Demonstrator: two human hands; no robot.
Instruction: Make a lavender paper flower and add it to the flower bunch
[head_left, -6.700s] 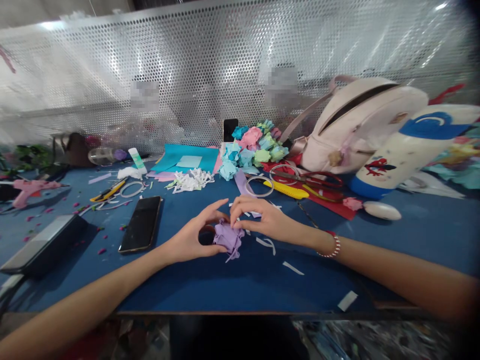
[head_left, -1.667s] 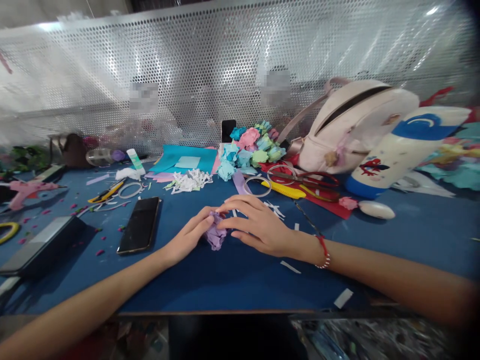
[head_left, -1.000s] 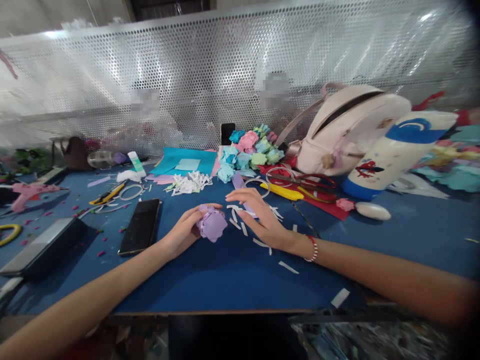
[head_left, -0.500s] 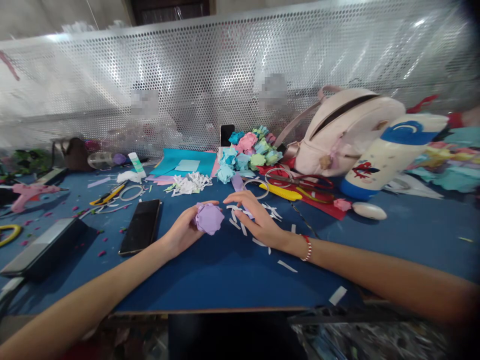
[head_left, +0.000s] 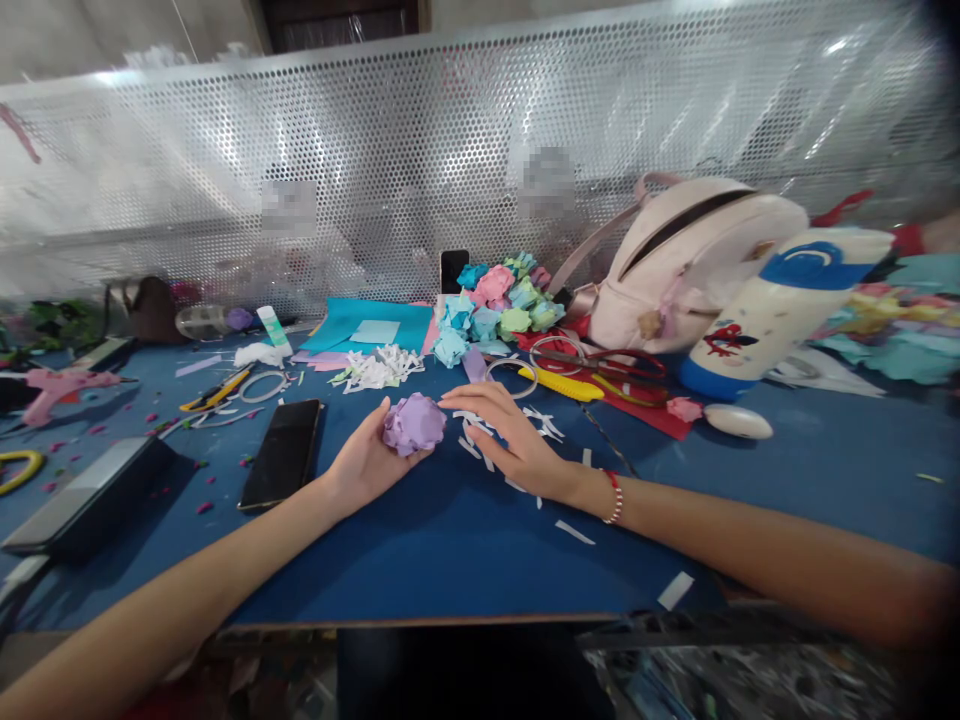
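Note:
My left hand (head_left: 367, 462) cups a crumpled purple paper flower (head_left: 413, 423) just above the blue table (head_left: 450, 540), fingers curled under it. Right beside it, my right hand (head_left: 510, 440) lies flat and open on the table, fingers stretched over several white paper strips (head_left: 480, 450). A red and white bead bracelet (head_left: 615, 496) circles my right wrist. Behind the hands sits a pile of crumpled paper flowers (head_left: 499, 305) in blue, pink and green.
A black phone (head_left: 281, 453) lies left of my hands, a dark tablet (head_left: 75, 495) farther left. Scissors (head_left: 600, 358), a yellow cutter (head_left: 561, 385), tape rings, a pink backpack (head_left: 690, 255) and a white-and-blue bottle (head_left: 780, 305) stand at the right. A perforated metal screen (head_left: 450, 150) backs the table.
My left hand lifted the purple paper flower off the table and carried it slightly away from me. My right hand let go of it and flattened on the table.

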